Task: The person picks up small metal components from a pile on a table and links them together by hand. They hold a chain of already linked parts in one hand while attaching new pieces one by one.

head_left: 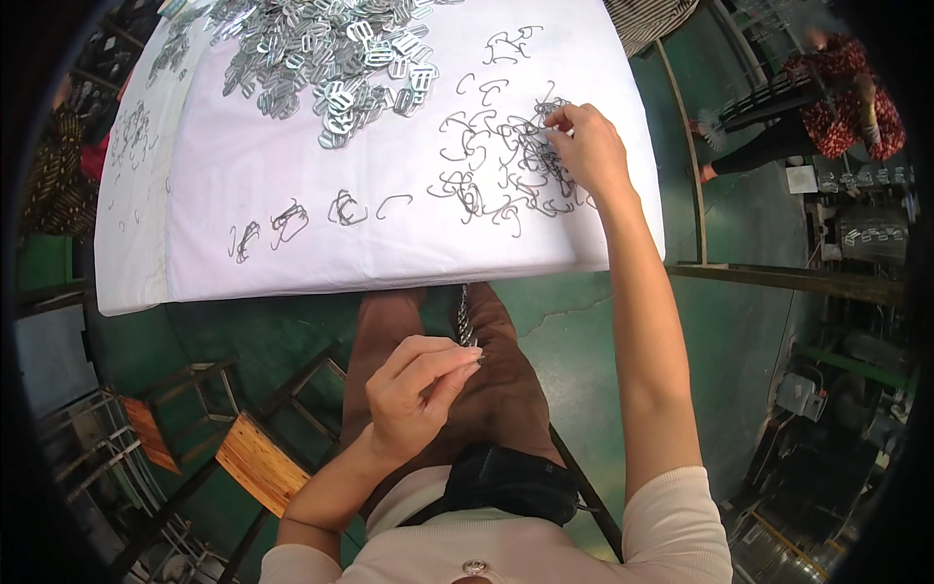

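Left hand (413,387) pinches 1 metal strand (465,319); right hand (592,148) bunched at hooks (541,156), hold unclear.

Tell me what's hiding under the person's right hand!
Around and below the right hand you can see thin, dark curved hooks tangled on the white cloth. Whatever lies directly beneath the hand is covered, so I can't tell.

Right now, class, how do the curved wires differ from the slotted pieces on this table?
Shape: the curved wires are thin, open bends; the slotted pieces are flat, with openings.
Colour: the wires look dark, the pieces silvery.
Place: most wires spread near the right hand; most pieces form a far-side heap.
Both lie on white cloth.
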Tool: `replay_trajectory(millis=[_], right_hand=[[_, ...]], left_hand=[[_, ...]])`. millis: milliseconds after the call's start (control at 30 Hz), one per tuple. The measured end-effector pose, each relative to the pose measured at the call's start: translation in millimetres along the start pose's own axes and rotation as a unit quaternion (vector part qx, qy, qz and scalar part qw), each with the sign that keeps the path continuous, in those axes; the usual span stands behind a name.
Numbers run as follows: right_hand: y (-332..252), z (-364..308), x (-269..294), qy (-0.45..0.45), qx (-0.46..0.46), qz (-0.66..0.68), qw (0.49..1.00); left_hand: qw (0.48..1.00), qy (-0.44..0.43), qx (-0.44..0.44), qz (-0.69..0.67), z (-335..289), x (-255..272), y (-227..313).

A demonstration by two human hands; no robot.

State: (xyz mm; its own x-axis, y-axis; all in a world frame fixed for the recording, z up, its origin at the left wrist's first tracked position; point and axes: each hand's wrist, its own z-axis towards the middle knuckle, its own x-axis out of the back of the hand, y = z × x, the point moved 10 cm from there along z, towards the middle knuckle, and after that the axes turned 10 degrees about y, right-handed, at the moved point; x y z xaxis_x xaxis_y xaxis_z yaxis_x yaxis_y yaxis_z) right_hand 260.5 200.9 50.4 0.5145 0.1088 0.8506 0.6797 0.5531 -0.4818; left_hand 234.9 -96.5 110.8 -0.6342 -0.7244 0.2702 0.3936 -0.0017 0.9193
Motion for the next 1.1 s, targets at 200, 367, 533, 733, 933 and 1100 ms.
replay_trajectory(millis=[200, 367, 533, 733, 933, 1100], right_hand=[[-20, 15, -33, -0.105, -0.015, 0.034, 0.994], [-36, 12, -50, -0.098, 0.072, -0.069, 0.99], [-35, -1, -28, -0.078, 0.031, 0.018, 0.996], [4, -47, 4, -0.004, -0.178, 0.415, 0.892], [-11, -125, 42, 0.003, -0.21, 0.478, 0.853], [-59, -206, 86, -0.025, -0.203, 0.549, 0.811]], left_hand=[[0.999, -0.004, -0.031, -0.007, 0, -3, 4], [1.0, -0.019, -0.018, -0.009, -4, -4, 5], [1.0, -0.007, -0.003, -0.004, -13, -2, -3], [0.999, 0.003, -0.034, 0.0, -11, -1, 12], [0.998, -0.031, 0.04, -0.048, -16, -7, -1], [0.983, 0.001, 0.105, -0.153, -20, -4, -7]])
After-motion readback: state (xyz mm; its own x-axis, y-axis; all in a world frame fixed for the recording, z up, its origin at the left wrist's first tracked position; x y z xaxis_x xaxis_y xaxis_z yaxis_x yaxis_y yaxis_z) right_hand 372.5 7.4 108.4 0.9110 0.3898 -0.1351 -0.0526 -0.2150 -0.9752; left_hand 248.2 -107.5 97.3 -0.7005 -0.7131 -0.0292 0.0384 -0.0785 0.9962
